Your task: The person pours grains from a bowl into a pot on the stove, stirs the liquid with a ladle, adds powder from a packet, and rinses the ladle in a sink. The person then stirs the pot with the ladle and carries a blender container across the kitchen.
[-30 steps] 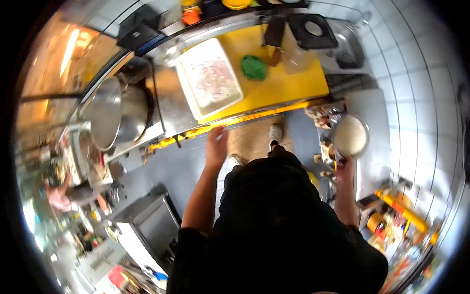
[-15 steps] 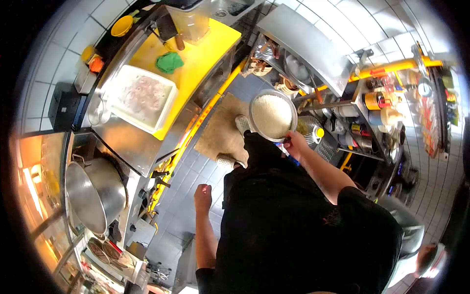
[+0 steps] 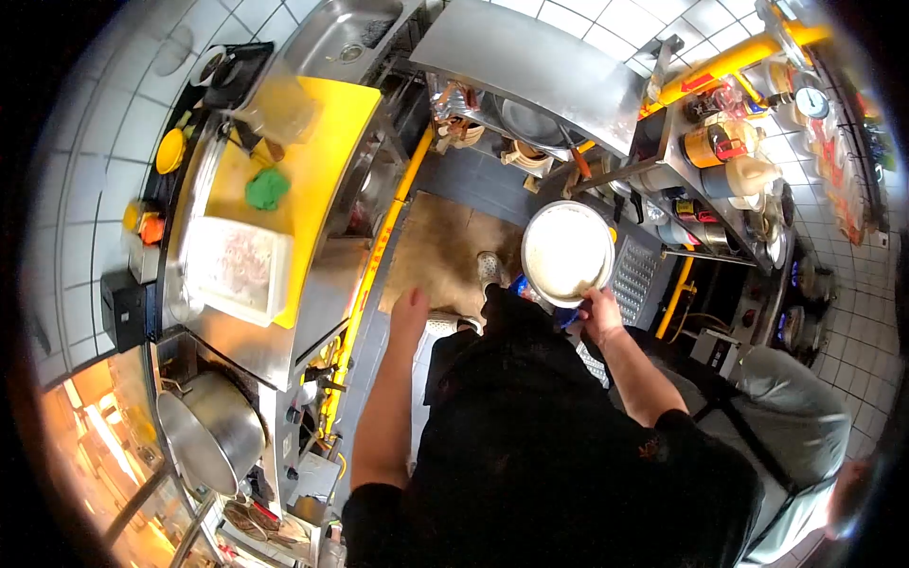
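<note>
My right hand (image 3: 600, 314) grips the near rim of a round metal bowl (image 3: 568, 254) with white contents, held out over the floor in front of my body. My left hand (image 3: 409, 310) hangs over the brown floor mat (image 3: 443, 248), its fingers blurred and partly hidden. To the left, a white rectangular tub (image 3: 237, 269) with pale pinkish contents rests on the steel counter and the yellow board (image 3: 327, 142). A green cloth (image 3: 267, 189) lies on that board, beyond the tub.
A large steel pot (image 3: 211, 431) stands at the lower left. A yellow pipe (image 3: 365, 284) runs along the counter's edge. Shelves with bottles (image 3: 724, 144) and lit burners (image 3: 800, 327) are on the right. Close by at the lower right is another person (image 3: 791, 407).
The view has swung toward the shelves and burners. The bowl has come from the right side to in front of me, still in my right hand. More of the other person shows.
</note>
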The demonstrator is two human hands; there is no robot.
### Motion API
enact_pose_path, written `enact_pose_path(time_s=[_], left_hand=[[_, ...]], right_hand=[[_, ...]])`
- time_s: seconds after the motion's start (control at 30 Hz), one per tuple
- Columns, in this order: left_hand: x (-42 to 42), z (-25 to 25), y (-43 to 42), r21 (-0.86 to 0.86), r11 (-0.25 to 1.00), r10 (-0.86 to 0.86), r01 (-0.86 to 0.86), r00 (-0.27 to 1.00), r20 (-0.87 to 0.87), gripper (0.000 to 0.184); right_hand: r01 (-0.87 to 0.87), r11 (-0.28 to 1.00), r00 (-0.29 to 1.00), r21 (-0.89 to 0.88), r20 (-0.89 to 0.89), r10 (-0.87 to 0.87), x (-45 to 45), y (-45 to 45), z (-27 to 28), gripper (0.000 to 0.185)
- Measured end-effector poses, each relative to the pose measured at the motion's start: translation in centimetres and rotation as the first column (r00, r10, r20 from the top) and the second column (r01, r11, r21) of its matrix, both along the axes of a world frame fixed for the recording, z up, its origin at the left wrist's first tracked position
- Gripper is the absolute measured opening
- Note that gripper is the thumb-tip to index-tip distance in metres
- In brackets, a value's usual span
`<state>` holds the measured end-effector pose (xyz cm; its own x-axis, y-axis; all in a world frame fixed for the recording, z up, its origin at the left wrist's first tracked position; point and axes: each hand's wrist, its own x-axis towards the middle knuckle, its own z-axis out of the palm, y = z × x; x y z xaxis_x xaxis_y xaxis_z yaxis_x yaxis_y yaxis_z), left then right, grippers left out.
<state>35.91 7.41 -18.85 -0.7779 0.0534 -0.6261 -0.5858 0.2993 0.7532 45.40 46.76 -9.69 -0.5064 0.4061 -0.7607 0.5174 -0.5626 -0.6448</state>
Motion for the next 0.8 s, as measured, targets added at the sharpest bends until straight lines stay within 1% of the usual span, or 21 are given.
enact_pose_path(time_s=[0.03,0.07,0.13,0.17,0.2,0.27,0.33,0.4,0.43,0.47,0.53,0.57,0.6,0.63,0.67,0.73,0.8], left_hand=[[-1.7,-0.1,2.5,0.041,0.999,-0.004,0.006,0.999,-0.032,0.047],[-3.5,0.0,4.8,0.075,0.997,-0.01,0.014,0.998,-0.066,0.054],[-7.5,-0.1,9.8,0.002,0.984,-0.177,0.177,0.984,-0.037,0.063],[-9.2,-0.1,12.4,0.016,0.977,-0.212,0.213,0.976,-0.057,0.064],[-10.8,-0.3,15.1,0.029,0.968,-0.247,0.25,0.966,-0.077,0.065],[-13.8,-1.4,20.7,0.058,0.922,-0.384,0.383,0.923,-0.003,0.068],[-15.7,-6.2,26.2,-0.019,0.9,-0.436,0.436,0.899,-0.032,0.069],[-18.1,-5.2,32.1,-0.011,0.868,-0.496,0.497,0.867,0.045,0.071],[-19.1,-5.3,34.6,-0.011,0.849,-0.525,0.528,0.847,0.087,0.072],[-19.3,-6.8,37.4,-0.013,0.879,-0.476,0.476,0.879,0.037,0.069],[-19.6,-11.1,42.2,-0.016,0.926,-0.378,0.378,0.923,-0.064,0.063],[-19.5,-12.9,44.9,0.143,0.957,-0.262,0.253,0.964,0.044,0.059],[-19.5,-14.6,47.2,0.276,0.955,-0.155,0.104,0.973,0.17,0.055],[-19.8,-15.1,48.7,0.38,0.923,-0.061,-0.063,0.95,0.305,0.051],[-20.1,-15.3,49.9,0.474,0.862,-0.037,-0.179,0.911,0.412,0.047],[-22.6,-12.1,51.2,0.587,0.689,-0.022,-0.426,0.797,0.603,0.039],[-24.4,-10.6,51.3,0.544,0.736,0.007,-0.403,0.807,0.59,0.025]], right_hand=[[0.001,1.0,1.0,0.021,0.022,-0.002,0.1,0.7,1.0,0.02],[0.055,0.998,0.997,0.012,0.053,-0.055,0.7,1.4,-0.4,0.024],[0.061,0.998,0.997,-0.001,0.039,-0.06,0.8,2.5,0.3,0.029],[0.108,0.994,0.994,0.003,0.026,-0.108,0.9,2.6,-0.1,0.032],[0.117,0.993,0.993,-0.022,0.034,-0.116,1.0,3.0,-0.4,0.016],[0.147,0.989,0.986,0.0,0.076,-0.147,0.8,3.7,0.8,0.018],[0.175,0.985,0.982,0.014,0.065,-0.175,1.5,4.1,0.6,0.02],[0.22,0.975,0.969,0.011,0.109,-0.22,1.9,4.7,1.4,0.024],[0.192,0.981,0.977,-0.001,0.097,-0.191,3.2,5.1,0.5,0.026],[0.162,0.987,0.983,-0.007,0.088,-0.16,4.6,5.9,0.2,0.028],[0.253,0.967,0.964,-0.022,0.092,-0.25,4.8,5.8,0.3,0.034],[0.262,0.965,0.96,-0.021,0.111,-0.258,6.0,6.3,0.0,0.038],[0.274,0.962,0.953,-0.002,0.138,-0.271,6.5,6.3,0.1,0.038],[0.297,0.955,0.945,0.011,0.14,-0.296,6.9,6.3,-0.1,0.038],[0.318,0.948,0.937,0.027,0.143,-0.318,7.4,6.5,0.1,0.038],[0.337,0.941,0.925,0.028,0.178,-0.336,7.4,6.9,0.6,0.038],[0.338,0.941,0.921,0.03,0.195,-0.337,7.3,7.4,0.9,0.038]])
